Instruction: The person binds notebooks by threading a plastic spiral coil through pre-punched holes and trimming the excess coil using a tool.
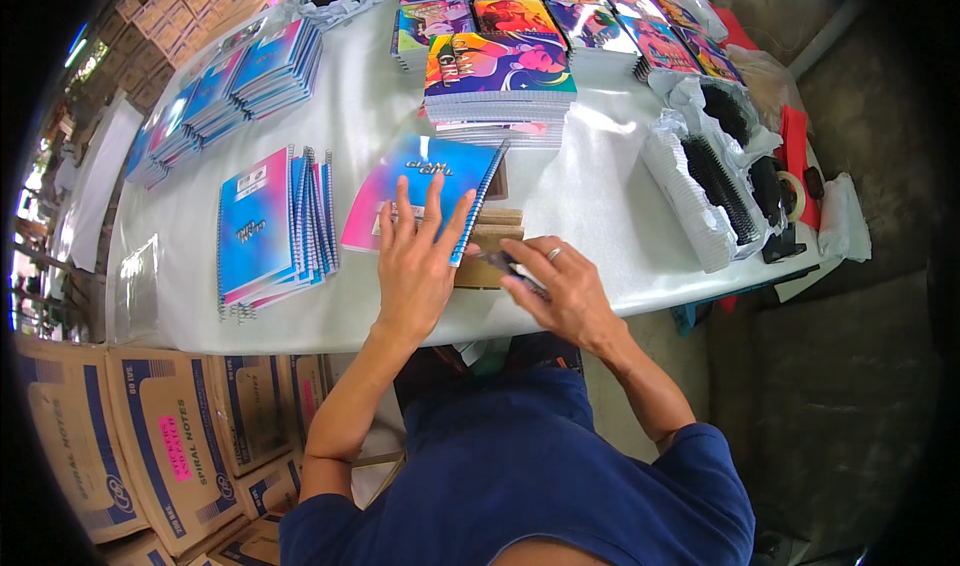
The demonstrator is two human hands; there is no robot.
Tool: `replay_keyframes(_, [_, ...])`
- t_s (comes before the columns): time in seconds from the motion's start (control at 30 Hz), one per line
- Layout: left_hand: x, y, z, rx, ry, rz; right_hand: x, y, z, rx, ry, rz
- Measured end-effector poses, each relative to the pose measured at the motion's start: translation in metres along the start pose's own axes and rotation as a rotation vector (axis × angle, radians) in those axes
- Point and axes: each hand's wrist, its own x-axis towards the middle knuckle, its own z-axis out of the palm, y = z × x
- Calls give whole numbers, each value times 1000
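Note:
A blue and pink spiral notebook [390,178] lies at a slant near the table's front edge. My left hand [420,266] rests on its cover with the fingers spread. A dark metal coil runs along the notebook's right side. My right hand [568,291] is closed around a small dark plier-like tool [502,260], its tip beside the lower end of the coil. Under and beside the notebook sits a brown wooden block [495,234]. To the left, several matching spiral notebooks [257,221] lie in a loose pile.
Stacks of blue notebooks [270,61] stand at the back left. Colourful illustrated notebooks [500,71] are piled at the back. On the right lie wrapped bundles of black coils [712,181] and a tape roll [792,196]. Cardboard boxes [165,436] stand below the table's left side.

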Motion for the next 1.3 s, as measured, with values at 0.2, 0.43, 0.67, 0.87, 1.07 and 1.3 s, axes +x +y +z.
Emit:
replay_keyframes(0.2, [4, 3, 0, 13, 20, -20, 7, -6, 9, -98, -2, -60])
replay_keyframes(0.43, [3, -7, -6, -21, 31, 4, 36, 10, -7, 875, -676, 489])
replay_keyframes(0.67, [33, -85, -90, -12, 333, -156, 48, 71, -31, 72, -23, 276])
replay_keyframes(0.87, [-24, -158, -114, 10, 30, -304, 4, 186, -29, -403, -56, 169])
replay_keyframes(1.07, [-65, -191, -95, -107, -464, -369, 87, 213, -29, -62, 313, 390])
replay_keyframes(1.3, [-25, -145, -71, -206, -92, -274, 214, 113, 20, -223, -224, -321])
